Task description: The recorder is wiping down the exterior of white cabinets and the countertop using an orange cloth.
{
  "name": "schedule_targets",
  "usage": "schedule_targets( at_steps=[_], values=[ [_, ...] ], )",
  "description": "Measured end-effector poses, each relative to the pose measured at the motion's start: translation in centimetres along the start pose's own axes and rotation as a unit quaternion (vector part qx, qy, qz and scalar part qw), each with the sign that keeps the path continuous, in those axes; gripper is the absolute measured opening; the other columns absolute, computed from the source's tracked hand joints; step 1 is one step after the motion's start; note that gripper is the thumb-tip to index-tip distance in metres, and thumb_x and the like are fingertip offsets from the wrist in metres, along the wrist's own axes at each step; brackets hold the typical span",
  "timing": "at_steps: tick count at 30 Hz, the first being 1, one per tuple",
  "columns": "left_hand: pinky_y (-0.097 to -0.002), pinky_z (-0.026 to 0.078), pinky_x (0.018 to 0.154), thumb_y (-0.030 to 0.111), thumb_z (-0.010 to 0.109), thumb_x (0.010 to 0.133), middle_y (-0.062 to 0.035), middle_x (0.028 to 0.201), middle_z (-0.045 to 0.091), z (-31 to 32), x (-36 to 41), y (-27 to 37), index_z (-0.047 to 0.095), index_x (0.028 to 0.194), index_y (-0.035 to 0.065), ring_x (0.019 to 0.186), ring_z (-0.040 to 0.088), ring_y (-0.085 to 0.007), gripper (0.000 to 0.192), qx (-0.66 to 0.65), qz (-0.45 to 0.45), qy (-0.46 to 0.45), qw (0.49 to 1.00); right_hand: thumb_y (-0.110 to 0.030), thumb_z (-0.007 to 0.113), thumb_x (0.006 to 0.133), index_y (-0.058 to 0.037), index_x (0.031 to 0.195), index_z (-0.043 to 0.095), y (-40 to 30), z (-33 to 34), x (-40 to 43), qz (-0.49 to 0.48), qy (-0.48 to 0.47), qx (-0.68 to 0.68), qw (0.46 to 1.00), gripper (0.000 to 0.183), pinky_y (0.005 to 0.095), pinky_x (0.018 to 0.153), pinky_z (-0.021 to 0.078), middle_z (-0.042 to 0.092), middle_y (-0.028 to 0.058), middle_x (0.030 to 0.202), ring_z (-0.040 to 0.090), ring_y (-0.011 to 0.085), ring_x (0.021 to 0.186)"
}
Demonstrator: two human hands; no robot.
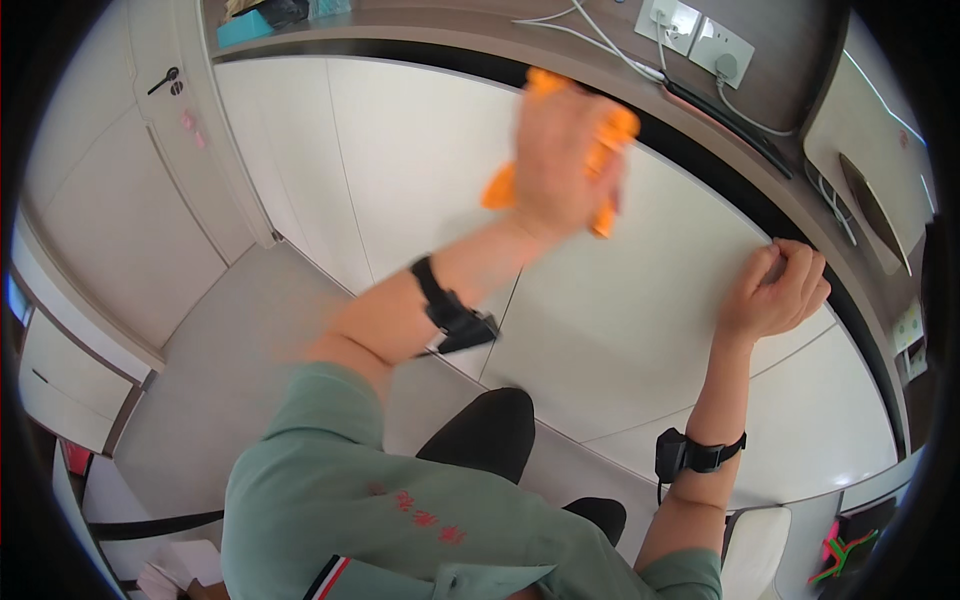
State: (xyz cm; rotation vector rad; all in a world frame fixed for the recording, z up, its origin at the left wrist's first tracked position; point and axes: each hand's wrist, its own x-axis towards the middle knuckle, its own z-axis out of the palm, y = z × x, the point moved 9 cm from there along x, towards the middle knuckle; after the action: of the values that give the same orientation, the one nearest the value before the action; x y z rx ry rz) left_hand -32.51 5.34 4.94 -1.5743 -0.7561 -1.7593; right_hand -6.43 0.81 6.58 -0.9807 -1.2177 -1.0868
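My left hand (562,157) grips a bunched orange cloth (616,135) against the upper part of a white cabinet front (615,300); the hand is blurred, and cloth sticks out on both sides of it. My right hand (780,289), its fingers curled, rests at the top edge of the cabinet fronts by the dark recessed strip (720,199). No object shows in it, though its palm side is partly hidden. Each forearm wears a black strap with a small black device.
Above the cabinets runs a brown shelf (442,37) with white cables, a black bar (727,124), wall sockets (720,51) and a monitor (862,142). A teal box (244,28) stands at its far end. A white door (135,180) is at left, a chair (757,555) at lower right.
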Motion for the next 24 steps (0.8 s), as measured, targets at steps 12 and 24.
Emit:
schedule_targets(
  at_steps=[12, 24],
  values=[
    [-0.0643, 0.027, 0.114, 0.045, 0.058, 0.091, -0.0041, 0.152, 0.050, 0.8, -12.0, 2.5, 0.058, 0.144, 0.0310, 0.137, 0.047, -0.0299, 0.054, 0.057, 0.156, -0.120, 0.979, -0.015, 0.067, 0.083, -0.0128, 0.092, 0.066, 0.9, -0.3, -0.3, 0.008, -0.056, 0.060, 0.997, 0.009, 0.0356, 0.082, 0.0398, 0.060, 0.0024, 0.090, 0.052, 0.0255, 0.087],
    [-0.0545, 0.019, 0.122, 0.029, 0.047, 0.101, -0.0262, 0.162, 0.026, -5.3, -12.1, -7.8, 0.037, 0.155, 0.0005, 0.152, 0.021, -0.0437, 0.062, 0.098, -0.136, 0.042, 0.985, -0.015, 0.066, 0.084, -0.0139, 0.089, 0.067, 0.7, -0.1, -0.7, 0.026, -0.019, 0.080, 0.996, 0.005, 0.0353, 0.084, 0.0402, 0.060, 0.0007, 0.090, 0.053, 0.0247, 0.088]
  ],
)
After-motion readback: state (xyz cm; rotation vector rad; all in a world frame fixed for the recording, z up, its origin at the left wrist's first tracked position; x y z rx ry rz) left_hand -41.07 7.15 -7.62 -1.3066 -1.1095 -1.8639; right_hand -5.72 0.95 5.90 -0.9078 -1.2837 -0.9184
